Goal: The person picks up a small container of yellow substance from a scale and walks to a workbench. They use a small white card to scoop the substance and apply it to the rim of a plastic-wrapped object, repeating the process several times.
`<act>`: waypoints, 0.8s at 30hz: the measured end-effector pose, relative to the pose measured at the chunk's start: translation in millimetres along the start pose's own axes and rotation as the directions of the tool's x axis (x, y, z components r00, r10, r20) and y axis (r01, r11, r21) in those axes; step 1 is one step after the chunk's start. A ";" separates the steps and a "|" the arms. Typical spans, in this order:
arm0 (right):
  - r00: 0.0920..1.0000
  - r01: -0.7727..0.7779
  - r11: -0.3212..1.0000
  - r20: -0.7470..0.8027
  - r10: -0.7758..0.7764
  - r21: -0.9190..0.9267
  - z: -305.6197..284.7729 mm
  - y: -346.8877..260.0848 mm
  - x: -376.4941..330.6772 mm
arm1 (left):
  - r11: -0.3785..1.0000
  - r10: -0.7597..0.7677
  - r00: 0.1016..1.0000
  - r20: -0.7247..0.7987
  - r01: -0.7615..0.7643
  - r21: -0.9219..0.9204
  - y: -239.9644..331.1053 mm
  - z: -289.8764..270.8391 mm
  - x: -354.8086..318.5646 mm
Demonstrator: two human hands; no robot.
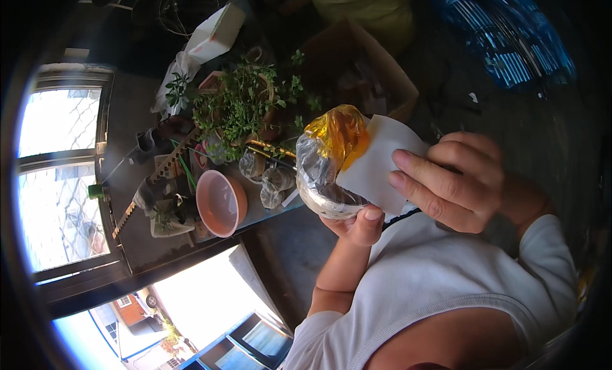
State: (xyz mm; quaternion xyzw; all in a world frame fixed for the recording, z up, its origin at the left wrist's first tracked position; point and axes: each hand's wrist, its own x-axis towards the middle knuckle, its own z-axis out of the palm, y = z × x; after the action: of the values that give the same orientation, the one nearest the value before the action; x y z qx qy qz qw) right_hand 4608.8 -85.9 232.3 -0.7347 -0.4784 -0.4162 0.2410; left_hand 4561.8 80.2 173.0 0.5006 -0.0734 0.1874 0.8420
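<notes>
Head view, bundle: a round lump wrapped in clear plastic (322, 179) sits at the middle of the picture, raised close to the person's chest, probably so it can be worked on near the eyes; a crumpled yellow film (339, 133) caps its top.
Head view, left hand: the left hand (357, 224) cups the bundle from below, thumb curled up against its lower edge, fingers hidden behind it; the grip is closed around the bundle, bearing its weight.
Head view, right hand: the right hand (454, 182) comes in from the right, its fingers pressed flat and close together on a white sheet (376, 166), holding the sheet against the side of the bundle; whether the thumb pinches from behind, I cannot tell.
Head view, white sheet: it lies touching the plastic, its upper corner standing free above the fingers, held in place by pressure only as far as can be seen.
Head view, ledge: beyond the hands, a bushy green potted plant (239, 105), a salmon-pink bowl (220, 203) lying empty, a toothed strip (153, 185) and small clear bags (271, 182) crowd a dark ledge (121, 134) beside the window (60, 166), likely for the light.
Head view, background: a cardboard box (376, 70) and blue sheeting (510, 45) stand well apart from the hands.
</notes>
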 end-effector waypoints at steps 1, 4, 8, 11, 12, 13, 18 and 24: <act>1.000 0.020 1.000 -0.010 -0.020 0.020 -2.0 7.6 -2.0 | 1.000 -0.009 1.000 -0.002 0.009 -0.015 -4.5 5.6 0.2; 0.996 0.054 0.996 -0.072 -0.050 0.065 -7.7 31.0 -5.9 | 1.000 -0.003 1.000 0.014 0.004 -0.011 -20.7 21.6 -1.1; 0.994 0.064 0.992 -0.101 -0.053 0.110 -17.9 60.1 -10.6 | 0.999 0.028 0.999 -0.022 -0.028 0.021 -51.4 43.7 -2.0; 0.988 0.094 0.978 -0.135 -0.070 0.184 -22.2 79.2 -16.6 | 1.000 0.009 0.999 -0.046 -0.008 0.020 -55.5 64.6 4.5; 0.988 0.091 0.974 -0.141 -0.062 0.209 -24.2 84.1 -18.4 | 1.000 0.003 0.998 -0.056 -0.002 0.018 -56.3 69.4 6.0; 0.987 0.091 0.970 -0.153 -0.057 0.227 -25.0 88.3 -20.3 | 1.000 -0.001 0.998 -0.062 0.002 0.018 -57.3 73.8 6.3; 0.988 0.092 0.950 -0.147 -0.050 0.297 -36.8 104.0 -27.3 | 0.999 -0.037 0.995 -0.088 0.037 0.005 -58.2 93.0 11.0; 0.995 0.080 0.939 -0.080 -0.057 0.333 -47.0 114.1 -31.9 | 0.995 -0.093 0.988 -0.125 0.089 -0.041 -59.7 109.7 16.3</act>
State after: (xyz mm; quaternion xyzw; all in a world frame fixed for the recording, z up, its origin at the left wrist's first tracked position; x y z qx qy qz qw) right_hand 4687.7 -186.0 235.7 -0.6510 -0.5590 -0.3619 0.3644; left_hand 4607.0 -37.0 182.9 0.4756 0.0000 0.1789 0.8613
